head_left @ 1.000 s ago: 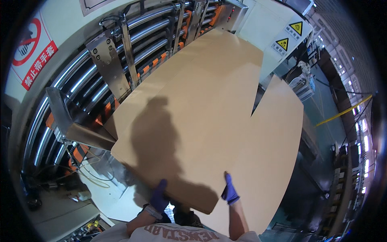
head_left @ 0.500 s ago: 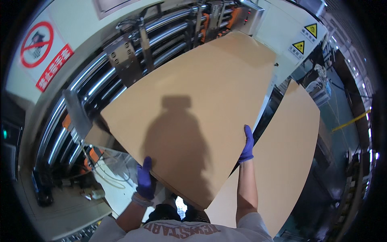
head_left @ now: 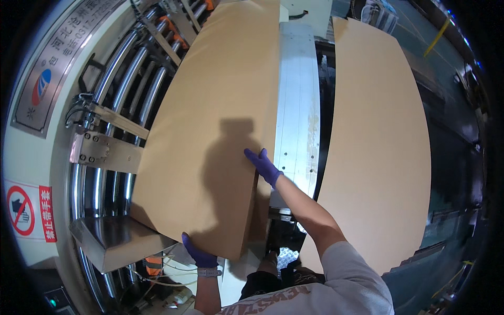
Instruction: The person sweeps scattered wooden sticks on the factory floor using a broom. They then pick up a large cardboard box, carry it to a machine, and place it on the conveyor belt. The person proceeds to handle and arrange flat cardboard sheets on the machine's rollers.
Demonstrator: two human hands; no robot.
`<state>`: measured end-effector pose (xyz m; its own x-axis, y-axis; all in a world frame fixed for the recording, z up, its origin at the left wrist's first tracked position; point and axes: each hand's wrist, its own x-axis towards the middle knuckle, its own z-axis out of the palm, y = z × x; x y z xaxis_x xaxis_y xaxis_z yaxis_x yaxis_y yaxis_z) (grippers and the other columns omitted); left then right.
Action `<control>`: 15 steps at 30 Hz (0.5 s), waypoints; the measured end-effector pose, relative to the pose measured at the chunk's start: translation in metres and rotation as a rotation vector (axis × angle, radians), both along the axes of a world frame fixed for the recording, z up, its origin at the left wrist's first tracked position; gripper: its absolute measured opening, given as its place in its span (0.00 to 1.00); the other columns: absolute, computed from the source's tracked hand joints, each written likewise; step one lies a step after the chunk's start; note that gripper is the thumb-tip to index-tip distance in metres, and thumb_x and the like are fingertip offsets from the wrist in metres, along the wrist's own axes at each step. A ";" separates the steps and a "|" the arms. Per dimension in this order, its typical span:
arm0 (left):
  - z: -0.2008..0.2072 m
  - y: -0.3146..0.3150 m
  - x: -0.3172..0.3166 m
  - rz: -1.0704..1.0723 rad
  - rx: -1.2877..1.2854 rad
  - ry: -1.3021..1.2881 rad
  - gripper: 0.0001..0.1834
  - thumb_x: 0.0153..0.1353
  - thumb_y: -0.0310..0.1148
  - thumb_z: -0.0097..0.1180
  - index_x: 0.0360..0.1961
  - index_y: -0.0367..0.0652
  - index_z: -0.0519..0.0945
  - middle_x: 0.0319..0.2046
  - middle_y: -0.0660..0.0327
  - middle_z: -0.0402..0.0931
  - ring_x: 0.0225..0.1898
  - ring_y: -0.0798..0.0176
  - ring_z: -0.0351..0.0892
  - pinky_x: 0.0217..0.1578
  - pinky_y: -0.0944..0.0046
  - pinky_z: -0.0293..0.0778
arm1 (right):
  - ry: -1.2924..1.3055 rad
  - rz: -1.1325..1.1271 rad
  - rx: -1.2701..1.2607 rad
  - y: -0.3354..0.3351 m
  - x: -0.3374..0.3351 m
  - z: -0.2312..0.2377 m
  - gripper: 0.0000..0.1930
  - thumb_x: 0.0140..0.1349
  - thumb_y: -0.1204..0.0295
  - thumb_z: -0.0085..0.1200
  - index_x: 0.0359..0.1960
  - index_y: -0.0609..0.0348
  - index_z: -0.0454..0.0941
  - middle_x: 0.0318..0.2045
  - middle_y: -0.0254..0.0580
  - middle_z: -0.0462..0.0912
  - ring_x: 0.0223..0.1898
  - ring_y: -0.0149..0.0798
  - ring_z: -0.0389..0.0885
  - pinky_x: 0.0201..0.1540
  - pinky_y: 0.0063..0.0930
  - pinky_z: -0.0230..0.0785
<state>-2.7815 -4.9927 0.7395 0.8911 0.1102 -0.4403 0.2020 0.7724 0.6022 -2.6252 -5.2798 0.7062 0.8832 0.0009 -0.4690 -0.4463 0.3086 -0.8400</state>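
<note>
A long, thick stack of brown cardboard [head_left: 210, 94] lies lengthwise in front of me on the machine, with my shadow across its top. At its near end my left hand [head_left: 200, 255], in a purple glove, grips the edge. Its thumb points up along the cardboard, and the other fingers are mostly hidden. My right hand [head_left: 264, 167], gloved in purple too, rests against the long right edge. Its visible fingers are stretched and apart, two of them reaching onto the top, while the palm side is hidden.
Shiny metal rollers [head_left: 98, 191] and a metal bracket [head_left: 107, 152] run along the left. A bent metal guide [head_left: 118, 239] is by the near left corner. Right of the stack are a pale metal rail [head_left: 297, 105] and a second large brown cardboard sheet [head_left: 375, 142].
The cardboard stack has turned to lie nearly straight ahead, alongside the pale rail. My right hand has moved left with it, its fingers now over the top edge. My view has turned too.
</note>
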 end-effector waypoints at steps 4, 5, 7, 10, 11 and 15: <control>-0.049 0.007 -0.004 -0.046 -0.072 0.040 0.30 0.60 0.58 0.42 0.52 0.46 0.72 0.53 0.55 0.70 0.55 0.51 0.66 0.57 0.46 0.60 | -0.284 -0.149 -0.360 -0.002 -0.048 -0.077 0.28 0.65 0.64 0.45 0.63 0.63 0.53 0.62 0.49 0.58 0.64 0.44 0.55 0.64 0.30 0.47; -0.060 0.016 -0.011 -0.045 -0.057 0.091 0.30 0.60 0.59 0.42 0.53 0.47 0.70 0.55 0.56 0.68 0.56 0.51 0.65 0.58 0.47 0.59 | -0.381 -0.211 -0.429 0.001 -0.080 -0.084 0.27 0.65 0.67 0.45 0.63 0.63 0.53 0.62 0.49 0.58 0.64 0.43 0.56 0.64 0.30 0.48; -0.066 0.020 -0.016 -0.053 -0.093 0.138 0.31 0.60 0.59 0.42 0.54 0.48 0.69 0.56 0.56 0.67 0.57 0.52 0.64 0.58 0.47 0.59 | -0.278 -0.370 -0.277 0.003 -0.143 -0.065 0.24 0.64 0.72 0.43 0.62 0.63 0.56 0.60 0.48 0.62 0.62 0.41 0.60 0.62 0.30 0.52; -0.070 0.019 -0.010 -0.135 -0.120 0.188 0.31 0.60 0.57 0.42 0.56 0.46 0.67 0.57 0.57 0.64 0.58 0.55 0.63 0.58 0.52 0.60 | -0.136 -0.519 0.059 0.077 -0.224 -0.116 0.24 0.63 0.65 0.44 0.58 0.66 0.60 0.53 0.49 0.66 0.56 0.40 0.64 0.60 0.33 0.57; -0.069 0.020 -0.011 -0.172 -0.119 0.213 0.29 0.61 0.55 0.42 0.56 0.46 0.67 0.56 0.56 0.65 0.57 0.56 0.64 0.57 0.54 0.61 | -0.037 -0.449 -0.126 0.117 -0.235 -0.136 0.26 0.62 0.63 0.47 0.57 0.67 0.60 0.50 0.51 0.67 0.54 0.42 0.64 0.59 0.35 0.56; -0.050 0.045 -0.051 -0.612 1.362 -0.031 0.19 0.65 0.40 0.43 0.54 0.43 0.68 0.52 0.56 0.68 0.53 0.61 0.67 0.53 0.61 0.66 | 0.310 -0.403 0.236 0.145 -0.194 -0.110 0.34 0.60 0.56 0.50 0.60 0.68 0.55 0.53 0.56 0.64 0.61 0.44 0.56 0.63 0.35 0.47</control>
